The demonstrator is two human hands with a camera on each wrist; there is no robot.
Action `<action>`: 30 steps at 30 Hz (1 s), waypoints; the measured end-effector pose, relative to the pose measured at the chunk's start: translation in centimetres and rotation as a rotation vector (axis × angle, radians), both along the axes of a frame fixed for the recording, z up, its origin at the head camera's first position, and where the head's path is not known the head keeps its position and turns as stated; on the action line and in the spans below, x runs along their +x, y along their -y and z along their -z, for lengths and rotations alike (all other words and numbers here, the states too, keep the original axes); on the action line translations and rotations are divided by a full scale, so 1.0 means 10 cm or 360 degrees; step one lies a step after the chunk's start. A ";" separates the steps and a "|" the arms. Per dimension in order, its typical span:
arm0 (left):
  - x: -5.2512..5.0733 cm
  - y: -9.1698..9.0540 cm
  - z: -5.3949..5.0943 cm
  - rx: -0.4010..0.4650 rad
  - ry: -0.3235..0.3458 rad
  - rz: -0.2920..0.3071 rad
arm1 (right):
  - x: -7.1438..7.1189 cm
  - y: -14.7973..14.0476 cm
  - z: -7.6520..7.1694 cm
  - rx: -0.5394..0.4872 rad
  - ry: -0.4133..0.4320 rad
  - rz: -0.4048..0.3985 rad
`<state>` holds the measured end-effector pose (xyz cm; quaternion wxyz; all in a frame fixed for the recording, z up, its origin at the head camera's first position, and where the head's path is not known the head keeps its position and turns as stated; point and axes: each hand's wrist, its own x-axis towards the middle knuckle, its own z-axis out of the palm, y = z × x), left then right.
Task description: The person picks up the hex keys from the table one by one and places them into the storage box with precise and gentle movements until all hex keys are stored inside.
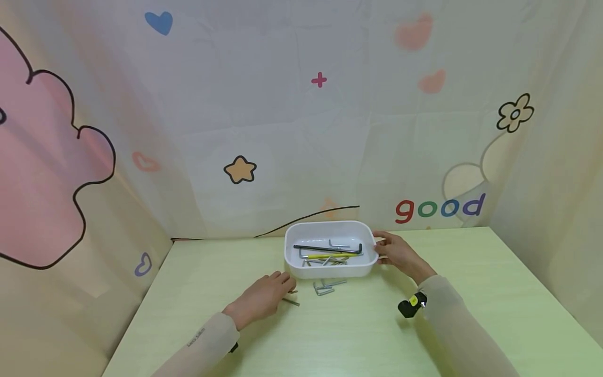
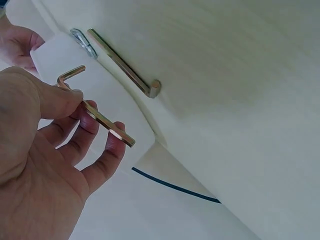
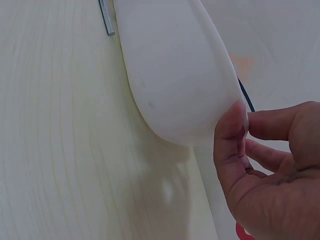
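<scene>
My left hand [image 1: 261, 297] pinches a brass-coloured hex key [image 2: 107, 123] between thumb and fingers, above the table just in front of the tray's left end. Close by on the table lies a second hex key [image 2: 121, 65], its short arm pointing up in the left wrist view. At the tray's right end, my right hand [image 1: 398, 255] grips the rim of the white tray [image 1: 293, 262] with thumb and fingers. Inside the tray are several hex keys, among them a long black one [image 1: 327, 248] and a yellow one [image 1: 332, 256].
A few silver hex keys [image 1: 325, 288] lie on the pale table [image 1: 348, 335] in front of the tray. Behind the tray hangs a printed cloth backdrop [image 1: 292, 157], and cloth also flanks both sides.
</scene>
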<state>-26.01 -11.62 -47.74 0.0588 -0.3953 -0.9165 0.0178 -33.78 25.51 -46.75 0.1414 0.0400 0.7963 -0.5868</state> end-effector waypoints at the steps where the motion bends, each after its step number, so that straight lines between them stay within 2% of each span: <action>1: 0.00 0.00 -0.01 0.0005 0.0003 0.0003 | 0.00 0.00 0.00 0.0000 -0.0001 0.0002; 10: 0.03 -0.01 -0.08 0.0041 0.0004 0.0011 | 0.00 0.01 0.00 -0.0007 -0.0016 -0.0004; 16: 0.04 0.01 -0.19 0.0054 -0.0046 0.0024 | 0.01 0.01 0.00 -0.0025 -0.0013 -0.0013; 22: 0.00 0.03 -0.32 0.0091 -0.0136 0.0019 | 0.00 0.00 0.01 -0.0023 -0.0018 -0.0009; 30: -0.04 0.00 -0.42 0.0087 -0.0119 0.0021 | -0.01 -0.02 0.03 -0.0028 -0.0020 -0.0006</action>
